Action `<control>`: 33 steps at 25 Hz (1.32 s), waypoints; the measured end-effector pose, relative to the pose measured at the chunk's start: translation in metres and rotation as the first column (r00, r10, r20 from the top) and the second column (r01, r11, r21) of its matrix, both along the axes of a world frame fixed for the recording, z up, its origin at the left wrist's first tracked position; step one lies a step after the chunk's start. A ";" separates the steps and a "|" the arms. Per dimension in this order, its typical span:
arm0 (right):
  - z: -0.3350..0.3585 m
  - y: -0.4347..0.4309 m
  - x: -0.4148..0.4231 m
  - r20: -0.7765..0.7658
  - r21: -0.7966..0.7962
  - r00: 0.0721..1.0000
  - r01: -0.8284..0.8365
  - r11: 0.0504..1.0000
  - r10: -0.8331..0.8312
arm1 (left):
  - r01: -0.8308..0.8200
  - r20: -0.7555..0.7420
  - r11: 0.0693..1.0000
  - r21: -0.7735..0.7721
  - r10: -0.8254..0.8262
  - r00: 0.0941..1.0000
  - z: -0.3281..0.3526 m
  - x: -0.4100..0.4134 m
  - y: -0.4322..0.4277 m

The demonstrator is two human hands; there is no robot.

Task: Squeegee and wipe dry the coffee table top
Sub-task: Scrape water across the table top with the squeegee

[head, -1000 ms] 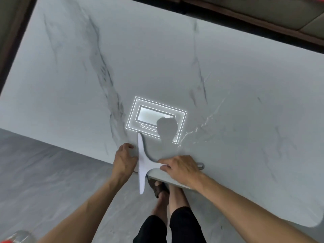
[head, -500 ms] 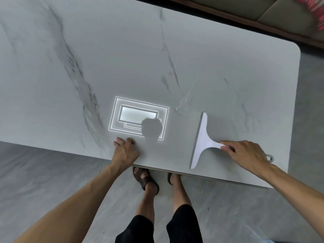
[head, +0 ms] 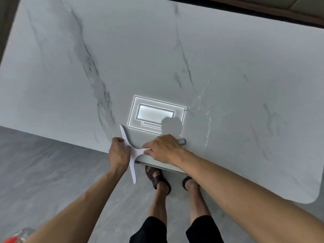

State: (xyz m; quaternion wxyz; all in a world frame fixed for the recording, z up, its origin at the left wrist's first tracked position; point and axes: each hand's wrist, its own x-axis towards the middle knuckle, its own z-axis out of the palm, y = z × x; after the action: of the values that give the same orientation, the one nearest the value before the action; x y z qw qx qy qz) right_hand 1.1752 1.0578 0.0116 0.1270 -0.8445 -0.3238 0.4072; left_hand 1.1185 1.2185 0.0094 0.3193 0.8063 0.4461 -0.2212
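Observation:
The coffee table top (head: 157, 58) is pale marble with grey veins and fills most of the view. A white squeegee (head: 130, 153) lies across the near edge, its blade half over the edge and pointing down toward the floor. My right hand (head: 163, 149) is closed on the squeegee's handle, whose grey end loop (head: 182, 141) sticks out behind it. My left hand (head: 118, 151) rests at the table's edge, touching the blade's left side. Thin streaks of water (head: 207, 123) glint on the top to the right of my hands.
A bright rectangular reflection of a ceiling light (head: 156, 114) shines on the marble just beyond my hands. Grey tiled floor (head: 43, 163) lies below the edge, with my sandalled feet (head: 158, 179). A dark wooden furniture edge (head: 263, 9) runs along the far side. A red-and-clear object (head: 14, 238) shows at bottom left.
Half a second ago the squeegee lay further right on the top. My right hand has pulled it left to the near edge beside my left hand, and the view has shifted.

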 end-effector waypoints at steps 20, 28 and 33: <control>0.062 -0.252 0.074 0.309 -0.187 0.733 0.672 0.717 -0.606 | 0.278 0.042 0.932 -0.232 -0.276 0.960 0.023 0.077 -0.067; 0.053 -0.191 0.254 0.146 0.038 0.631 0.766 0.642 -0.762 | 0.505 -0.028 0.857 0.102 -0.505 0.863 -0.029 0.172 -0.105; 0.024 -0.146 0.392 0.186 0.111 0.728 0.652 0.750 -0.660 | 0.424 -0.084 0.893 0.150 -0.416 0.906 -0.068 0.242 -0.144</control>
State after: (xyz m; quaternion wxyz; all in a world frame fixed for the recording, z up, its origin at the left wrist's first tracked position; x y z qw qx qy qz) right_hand 1.5669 0.9120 0.0353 0.2429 -0.9404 -0.0243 0.2369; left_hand 1.3605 1.0742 -0.0587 0.1851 0.9015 0.2860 -0.2671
